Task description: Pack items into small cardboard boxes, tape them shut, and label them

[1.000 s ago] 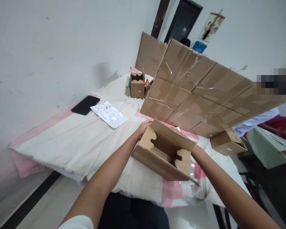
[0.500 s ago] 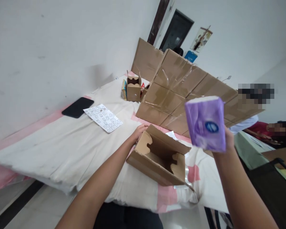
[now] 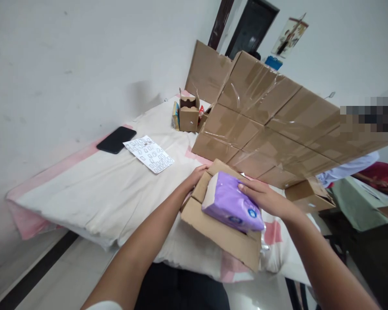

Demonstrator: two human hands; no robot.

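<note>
My R hand (image 3: 265,199), nearer, grip spread flat, rests atop the pack (image 3: 234,206), long axis w/ the box's (image 3: 220,234); L hand (image 3: 196,175) at box's L end, hold unclear.

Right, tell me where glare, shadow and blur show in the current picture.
Head view: glare streaks the clear tape on the cardboard stack; a soft shadow lies on the wall left of centre; light reflects off the floor at the bottom edge; blue marks on the purple pack are too soft to read; a patch at far right is pixelated.
</note>
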